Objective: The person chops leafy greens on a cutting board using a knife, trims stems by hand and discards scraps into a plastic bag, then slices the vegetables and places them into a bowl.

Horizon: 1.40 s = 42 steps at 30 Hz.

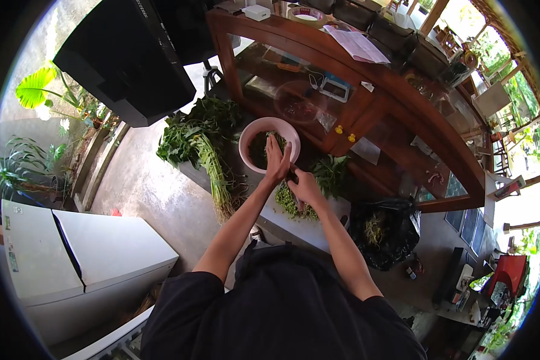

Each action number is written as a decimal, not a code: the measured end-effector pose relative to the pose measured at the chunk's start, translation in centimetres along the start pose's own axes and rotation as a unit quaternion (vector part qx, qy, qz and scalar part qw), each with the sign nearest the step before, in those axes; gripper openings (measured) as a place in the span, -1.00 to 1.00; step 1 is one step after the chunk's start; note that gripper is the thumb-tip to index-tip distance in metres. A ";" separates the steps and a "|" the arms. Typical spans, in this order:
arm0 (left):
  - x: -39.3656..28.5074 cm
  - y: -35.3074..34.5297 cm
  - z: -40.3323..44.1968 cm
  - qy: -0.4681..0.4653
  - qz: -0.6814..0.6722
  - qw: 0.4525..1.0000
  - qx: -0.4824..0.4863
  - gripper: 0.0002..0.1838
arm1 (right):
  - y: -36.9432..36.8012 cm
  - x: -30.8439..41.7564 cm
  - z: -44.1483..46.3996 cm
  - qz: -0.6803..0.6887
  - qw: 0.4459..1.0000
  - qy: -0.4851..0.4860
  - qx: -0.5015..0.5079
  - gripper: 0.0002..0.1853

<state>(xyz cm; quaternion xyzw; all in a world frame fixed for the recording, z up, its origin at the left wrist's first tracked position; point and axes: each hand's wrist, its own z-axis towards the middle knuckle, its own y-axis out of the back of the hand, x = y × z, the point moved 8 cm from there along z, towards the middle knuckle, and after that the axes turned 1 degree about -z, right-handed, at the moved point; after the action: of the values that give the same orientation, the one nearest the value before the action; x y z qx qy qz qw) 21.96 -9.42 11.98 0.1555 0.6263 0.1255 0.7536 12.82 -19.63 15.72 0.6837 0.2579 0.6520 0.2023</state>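
Observation:
My left hand (276, 159) reaches over a pink bowl (244, 146), fingers stretched flat and held together. Chopped greens (259, 147) lie inside the bowl, below and beside those fingers. Close to the left wrist, my right hand (306, 187) is closed, its fingers curled around something dark that I cannot make out. Under the right hand a heap of chopped green stems (288, 201) is spread on a pale board (324, 227). A large bunch of leafy greens with long stems (209, 162) lies left of the bowl, and more leaves (331, 174) lie to the right.
A black plastic bag (393, 231) with stem scraps stands right of the board. Behind the bowl is a wooden glass-fronted cabinet (342, 114). A black speaker box (126, 60) stands at upper left, a white refrigerator (114, 246) at lower left.

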 end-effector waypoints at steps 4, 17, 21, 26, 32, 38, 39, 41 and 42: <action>4.5 1.0 0.9 0.020 0.048 0.999 -0.011 -0.20 | -2.7 -1.8 1.9 -0.142 0.990 0.008 -0.013 -0.51; 4.2 2.4 0.1 0.033 -0.121 0.991 0.045 -0.50 | -4.8 -6.6 1.8 0.126 0.991 -0.040 -0.002 -0.48; 1.4 1.0 -1.3 -0.142 -0.024 0.976 0.165 -0.54 | -4.2 -5.3 0.5 0.338 0.922 -0.185 0.047 -0.56; 3.1 -0.5 -1.4 -0.361 0.150 0.904 0.173 -0.56 | -3.7 -4.9 0.3 0.381 0.904 -0.186 0.053 -0.45; 6.3 0.1 3.5 -0.041 0.045 0.991 0.123 -0.55 | -3.3 -4.7 -0.3 0.365 0.914 -0.167 0.056 -0.39; 4.3 2.1 3.6 -0.099 0.088 0.991 0.019 -0.56 | -2.5 -4.1 -0.4 0.259 0.954 -0.150 0.022 -0.42; 4.3 2.2 3.6 -0.099 0.089 0.991 0.018 -0.56 | -2.5 -4.0 -0.5 0.250 0.957 -0.147 0.023 -0.43; 3.7 2.2 3.2 -0.146 0.112 0.983 0.027 -0.59 | -2.6 -4.0 -0.5 0.241 0.959 -0.144 0.026 -0.43; 3.7 2.2 3.2 -0.146 0.113 0.983 0.027 -0.59 | -2.7 -4.0 -0.5 0.244 0.959 -0.143 0.024 -0.43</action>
<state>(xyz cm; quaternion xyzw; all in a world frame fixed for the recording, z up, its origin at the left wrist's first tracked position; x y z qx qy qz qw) 25.75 -6.22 10.05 0.2623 0.4915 0.1684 0.8132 12.05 -19.97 10.97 0.8165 0.0670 0.5707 0.0552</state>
